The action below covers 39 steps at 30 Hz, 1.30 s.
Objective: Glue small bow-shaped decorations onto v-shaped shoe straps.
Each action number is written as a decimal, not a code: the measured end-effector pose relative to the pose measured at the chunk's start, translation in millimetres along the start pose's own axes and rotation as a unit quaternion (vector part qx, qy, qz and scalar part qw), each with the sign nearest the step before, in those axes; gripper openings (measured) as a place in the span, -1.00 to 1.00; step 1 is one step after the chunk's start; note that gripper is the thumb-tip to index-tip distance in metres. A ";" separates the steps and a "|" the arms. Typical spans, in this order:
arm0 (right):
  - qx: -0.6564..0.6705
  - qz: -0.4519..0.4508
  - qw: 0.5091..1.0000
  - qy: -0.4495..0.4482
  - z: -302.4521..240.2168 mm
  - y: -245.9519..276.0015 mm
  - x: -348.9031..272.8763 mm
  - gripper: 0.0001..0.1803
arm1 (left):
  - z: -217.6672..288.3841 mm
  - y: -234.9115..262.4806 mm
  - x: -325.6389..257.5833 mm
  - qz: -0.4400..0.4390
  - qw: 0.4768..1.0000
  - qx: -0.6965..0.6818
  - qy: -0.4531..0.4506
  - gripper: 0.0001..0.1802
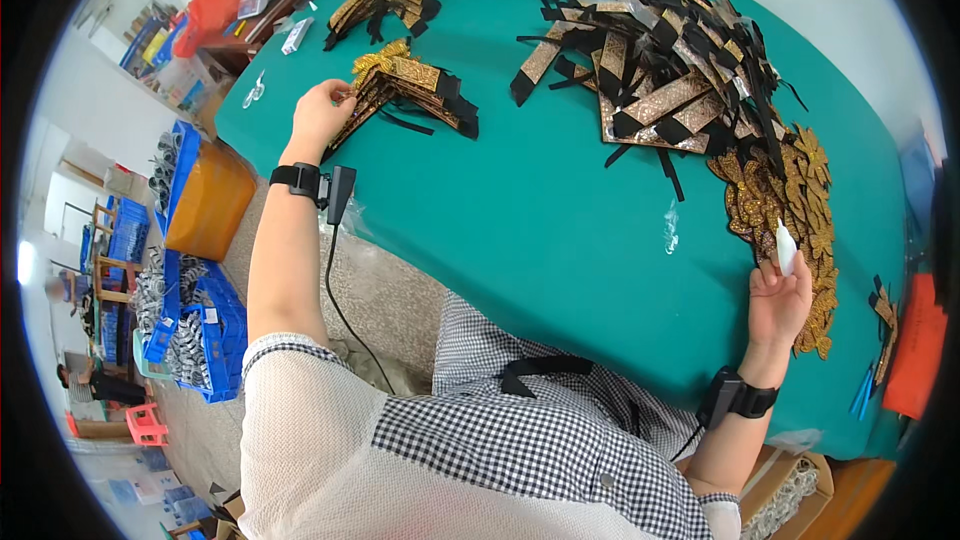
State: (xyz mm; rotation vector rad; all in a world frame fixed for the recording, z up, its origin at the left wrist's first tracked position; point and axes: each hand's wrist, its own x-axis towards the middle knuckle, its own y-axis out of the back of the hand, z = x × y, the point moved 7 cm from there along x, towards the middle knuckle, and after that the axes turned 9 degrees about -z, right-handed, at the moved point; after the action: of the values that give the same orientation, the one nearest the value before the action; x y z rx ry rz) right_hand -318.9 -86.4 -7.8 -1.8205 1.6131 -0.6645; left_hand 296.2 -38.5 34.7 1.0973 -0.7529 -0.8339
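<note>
My left hand (322, 112) is closed at the left edge of a small stack of V-shaped gold glitter pieces (400, 80) with black ribbon ends, its fingertips pinching the edge. A shiny gold bow-like flower (381, 58) tops that stack. On the right, my right hand (778, 308) holds a white squeeze bottle (786, 248) with its pointed nozzle upward; the palm hides its lower part. Just beyond this hand spreads a pile of flat gold glitter flower shapes (765, 202). Each wrist wears a black strapped device.
A heap of gold glitter strips with black ribbons (660, 80) covers the far right of the green table (500, 210). More finished-looking stacks (385, 2) stand at the far edge. Blue crates (208, 325) sit on the floor at left; a red-orange sheet (915, 345) lies far right.
</note>
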 end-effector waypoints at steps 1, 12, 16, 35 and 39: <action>0.006 -0.004 1.000 -0.004 0.0 0.7 -0.5 -0.77 | -1.9 -2.0 -0.4 -0.003 1.000 -0.001 0.000 -0.67; -0.002 0.008 1.000 0.002 0.0 -0.3 -0.7 -0.78 | 11.8 -5.2 -2.0 -0.068 0.997 0.009 0.020 -0.03; 0.003 0.007 1.000 -0.004 0.6 0.1 -0.4 -0.76 | 14.2 -11.8 7.2 -0.122 0.992 0.027 0.026 -0.03; 0.023 0.051 0.998 0.025 -2.8 9.6 -1.3 -0.74 | -18.0 -3.9 40.8 -0.057 0.998 0.024 0.016 -0.40; 0.024 0.040 0.999 0.023 -1.8 13.1 1.2 -0.75 | -23.9 0.7 55.1 -0.068 0.996 0.048 0.009 -0.43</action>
State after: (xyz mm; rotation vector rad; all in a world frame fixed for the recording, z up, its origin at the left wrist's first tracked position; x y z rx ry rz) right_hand -329.0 -88.7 -16.1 -1.7089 1.6769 -0.7075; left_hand 343.5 -75.5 34.7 1.2509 -0.7146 -0.9096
